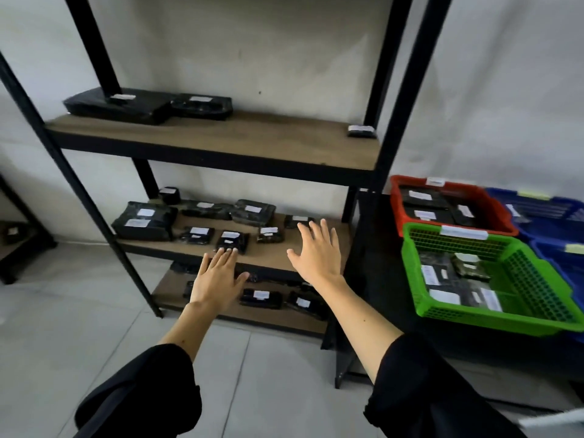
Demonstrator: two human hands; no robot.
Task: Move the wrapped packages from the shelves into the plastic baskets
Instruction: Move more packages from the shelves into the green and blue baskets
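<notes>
Both hands, left hand point(218, 276) and right hand point(316, 251), are reaching empty with fingers spread toward small black plastic-wrapped packages point(232, 240) on the brown middle shelf point(278, 252), likely choosing one for the green plastic basket point(410, 279) waiting at three o'clock on the dark worktop point(373, 279).

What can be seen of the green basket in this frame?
The green basket is a rectangular tray of bright plastic with perforated lattice walls and a solid rim. A pale label strip is clipped on its far rim. It sits level on a dark table right of the shelves, its far edge against a red basket, blue ones at its right. Inside lie several black wrapped packages with white labels. Neither hand touches it.
</notes>
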